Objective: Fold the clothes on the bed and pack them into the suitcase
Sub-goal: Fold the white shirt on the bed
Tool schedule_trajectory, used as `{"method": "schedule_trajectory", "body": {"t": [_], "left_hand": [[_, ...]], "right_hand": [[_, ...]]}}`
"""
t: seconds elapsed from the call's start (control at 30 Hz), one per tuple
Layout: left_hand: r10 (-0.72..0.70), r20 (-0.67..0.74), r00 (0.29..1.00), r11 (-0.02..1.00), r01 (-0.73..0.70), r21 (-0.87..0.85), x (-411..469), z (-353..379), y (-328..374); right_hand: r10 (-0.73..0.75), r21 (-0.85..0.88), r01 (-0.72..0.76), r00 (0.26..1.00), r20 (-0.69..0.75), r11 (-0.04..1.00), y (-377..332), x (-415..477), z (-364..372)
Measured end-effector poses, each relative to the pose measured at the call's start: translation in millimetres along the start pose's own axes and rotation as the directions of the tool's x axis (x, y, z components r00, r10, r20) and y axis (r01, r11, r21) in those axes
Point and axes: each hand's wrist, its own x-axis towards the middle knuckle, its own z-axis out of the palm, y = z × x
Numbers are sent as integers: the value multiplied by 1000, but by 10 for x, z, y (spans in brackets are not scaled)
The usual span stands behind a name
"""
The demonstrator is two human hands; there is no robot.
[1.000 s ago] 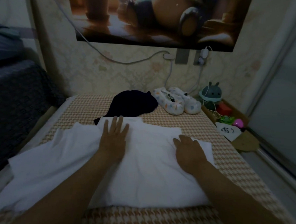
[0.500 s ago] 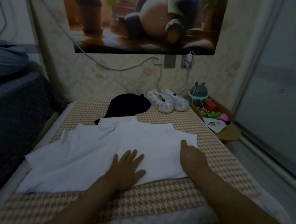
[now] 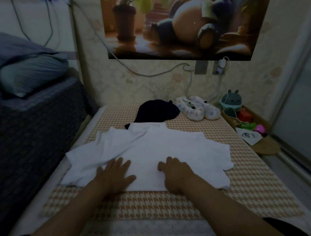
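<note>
White shirt (image 3: 167, 147) lies flat on bed (image 3: 256, 177). Left grip (image 3: 114, 175), fingers spread, and right grip (image 3: 177, 175), fingers loosely bent, both rest on its near edge.

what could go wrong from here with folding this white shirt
1. The white shirt lies with its left sleeve rumpled near the bed's left edge. Folding now may trap creases, or the sleeve may slip off.
2. Its collar end overlaps the black garment, which could get dragged along.
3. The left hand and right hand both rest near the hem, so the far half is unpinned and may shift.
</note>
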Motion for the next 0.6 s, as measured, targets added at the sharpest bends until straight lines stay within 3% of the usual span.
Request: {"method": "schedule_trajectory", "body": {"t": [0.13, 0.33, 0.47, 0.6], "left_hand": [[2, -184, 983, 1000, -7, -24, 34, -198, -256], [-90, -457, 885, 953, -57, -299, 435, -382, -786], [-120, -391, 913, 920, -45, -389, 741, -406, -1009], [-169, -367, 915, 922, 16, -387, 1086, -392, -1078]], "right_hand": [[41, -91, -46, 998, -54, 995, -175, 273, -123], [-7, 208, 66, 962, -274, 976, -481, 995, -192], [-53, 291, 148, 949, -310, 945, -679, 1607, -217], [-60, 223, 129, 954, -293, 966, -729, 2200, -264]]}}
